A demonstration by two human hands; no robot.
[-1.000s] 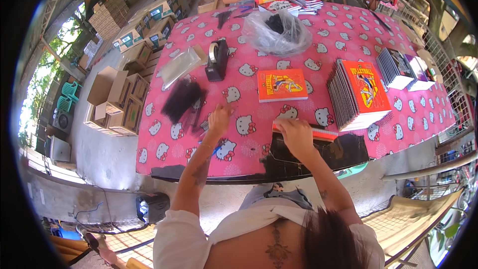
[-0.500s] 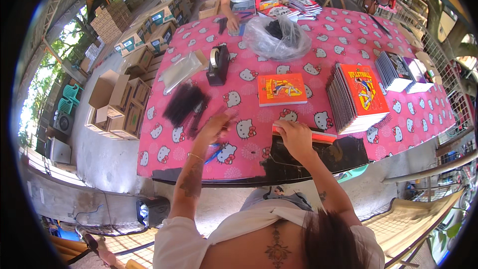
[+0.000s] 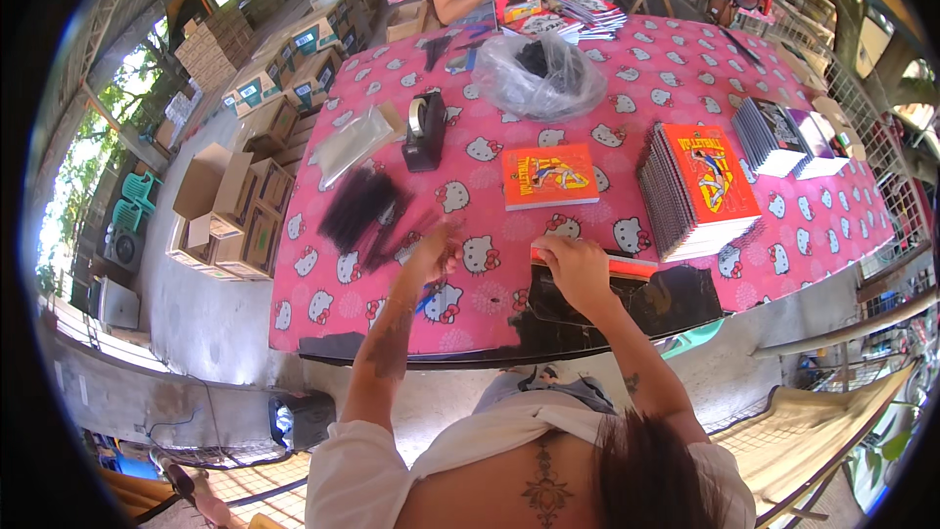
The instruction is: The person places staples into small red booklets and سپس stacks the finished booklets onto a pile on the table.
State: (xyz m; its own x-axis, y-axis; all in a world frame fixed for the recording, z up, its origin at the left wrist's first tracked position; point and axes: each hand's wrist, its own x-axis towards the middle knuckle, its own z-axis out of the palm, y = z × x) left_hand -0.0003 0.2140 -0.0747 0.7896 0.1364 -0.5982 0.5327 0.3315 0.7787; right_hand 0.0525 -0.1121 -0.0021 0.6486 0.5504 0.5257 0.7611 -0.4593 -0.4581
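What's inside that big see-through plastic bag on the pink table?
The clear plastic bag holds a black clump. I can't tell what it's made of, and anything beneath or behind the clump is covered.

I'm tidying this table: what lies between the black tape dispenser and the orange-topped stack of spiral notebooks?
In the head view, a single orange notebook lies flat between the tape dispenser and the orange-topped stack.
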